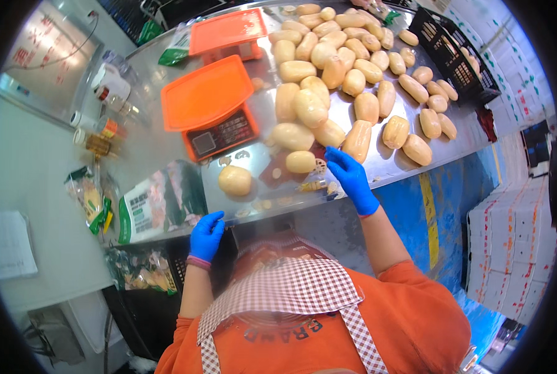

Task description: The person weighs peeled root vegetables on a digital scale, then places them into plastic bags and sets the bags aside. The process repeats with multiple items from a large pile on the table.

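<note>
My left hand (207, 236), in a blue glove, is at the table's front edge beside a printed plastic bag (159, 203). Its fingers are slightly apart and nothing shows in them. My right hand (352, 181), gloved too, reaches over the metal table (278, 205) with its fingers spread and nothing gripped. A holed lotus root slice (321, 165) lies by its fingertips, near a short peeled lotus root segment (300, 161). To the left sits a rounder root segment (235, 180). Many peeled segments (323, 56) are heaped beyond.
Two orange weighing scales (208, 96) (229, 32) stand left of the heap. A black plastic crate (451, 56) with roots is at the far right. Bottles (91, 142) and a jug (110, 80) line the left side. Stacked white boxes (512, 252) stand on the right. Filled packs (140, 271) lie below left.
</note>
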The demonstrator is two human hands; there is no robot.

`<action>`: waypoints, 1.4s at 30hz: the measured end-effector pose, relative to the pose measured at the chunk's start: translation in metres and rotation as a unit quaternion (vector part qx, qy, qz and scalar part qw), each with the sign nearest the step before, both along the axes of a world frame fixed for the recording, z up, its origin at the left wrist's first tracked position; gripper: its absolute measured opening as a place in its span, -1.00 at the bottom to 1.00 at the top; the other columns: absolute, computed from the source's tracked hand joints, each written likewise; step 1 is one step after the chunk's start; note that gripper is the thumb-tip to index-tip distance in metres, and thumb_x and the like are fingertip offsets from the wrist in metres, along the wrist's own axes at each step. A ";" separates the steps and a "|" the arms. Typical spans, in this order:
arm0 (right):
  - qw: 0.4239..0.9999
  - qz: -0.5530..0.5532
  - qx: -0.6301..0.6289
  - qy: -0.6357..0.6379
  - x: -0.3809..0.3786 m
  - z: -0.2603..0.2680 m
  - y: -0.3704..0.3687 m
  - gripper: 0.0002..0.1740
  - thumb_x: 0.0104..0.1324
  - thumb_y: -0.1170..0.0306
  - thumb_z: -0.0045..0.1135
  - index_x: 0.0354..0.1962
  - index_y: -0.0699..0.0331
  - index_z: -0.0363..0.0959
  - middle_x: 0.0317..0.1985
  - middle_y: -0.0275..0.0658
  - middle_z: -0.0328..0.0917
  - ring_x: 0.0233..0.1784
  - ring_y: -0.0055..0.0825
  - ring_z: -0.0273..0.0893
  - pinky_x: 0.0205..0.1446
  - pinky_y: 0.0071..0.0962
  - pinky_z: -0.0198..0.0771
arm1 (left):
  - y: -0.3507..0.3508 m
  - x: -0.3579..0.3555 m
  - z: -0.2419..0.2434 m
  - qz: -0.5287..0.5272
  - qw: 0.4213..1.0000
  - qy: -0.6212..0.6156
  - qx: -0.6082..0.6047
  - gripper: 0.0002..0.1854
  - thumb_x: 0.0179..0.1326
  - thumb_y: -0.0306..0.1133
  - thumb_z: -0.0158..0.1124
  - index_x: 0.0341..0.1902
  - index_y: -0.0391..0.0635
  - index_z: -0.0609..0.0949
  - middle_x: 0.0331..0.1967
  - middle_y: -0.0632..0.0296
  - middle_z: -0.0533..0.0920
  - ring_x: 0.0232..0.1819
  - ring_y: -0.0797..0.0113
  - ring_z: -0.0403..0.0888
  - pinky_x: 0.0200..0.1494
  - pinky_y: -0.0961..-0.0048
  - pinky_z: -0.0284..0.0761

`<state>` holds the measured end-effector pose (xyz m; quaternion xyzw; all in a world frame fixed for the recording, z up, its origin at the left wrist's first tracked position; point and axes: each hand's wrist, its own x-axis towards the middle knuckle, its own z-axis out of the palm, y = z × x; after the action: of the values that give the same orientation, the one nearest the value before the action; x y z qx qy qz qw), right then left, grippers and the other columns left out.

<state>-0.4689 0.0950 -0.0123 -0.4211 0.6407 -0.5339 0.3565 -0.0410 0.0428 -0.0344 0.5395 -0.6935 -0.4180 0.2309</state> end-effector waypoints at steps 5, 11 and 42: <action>0.989 -0.014 -0.065 0.135 -0.032 0.003 -0.053 -0.30 0.28 0.30 0.30 0.35 0.22 0.30 0.25 -0.07 0.46 0.29 -0.30 0.43 0.34 -0.35 0.36 | -0.023 -0.034 0.000 -0.058 0.998 0.003 -0.038 -0.69 0.29 -0.34 0.32 0.09 -0.09 0.67 -0.07 0.15 0.70 -0.10 0.33 0.67 0.01 0.40 0.57; 0.927 -0.026 -0.073 0.368 -0.023 -0.009 -0.126 -0.09 0.14 0.18 0.32 0.43 0.09 0.15 0.45 0.02 0.14 0.47 -0.01 0.16 0.52 -0.14 0.11 | -0.034 -0.055 0.004 -0.076 0.997 -0.015 -0.022 -0.69 0.29 -0.35 0.32 0.08 -0.10 0.67 -0.06 0.15 0.70 -0.11 0.33 0.67 0.02 0.41 0.57; 0.906 0.070 -0.182 0.375 0.083 0.059 -0.103 -0.54 0.06 0.19 0.36 -0.05 0.07 0.60 0.01 -0.23 0.62 0.14 -0.15 0.51 0.23 -0.13 0.32 | -0.114 -0.171 0.073 -0.153 0.876 0.406 0.210 -0.23 0.25 -0.27 0.36 0.47 -0.19 0.25 0.37 0.10 0.39 0.33 0.19 0.42 0.34 0.25 0.40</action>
<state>-0.3860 -0.0084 0.0466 -0.6916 0.5877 -0.4177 0.0434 -0.2121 -0.0713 0.0387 0.2453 -0.5087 -0.7662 0.3065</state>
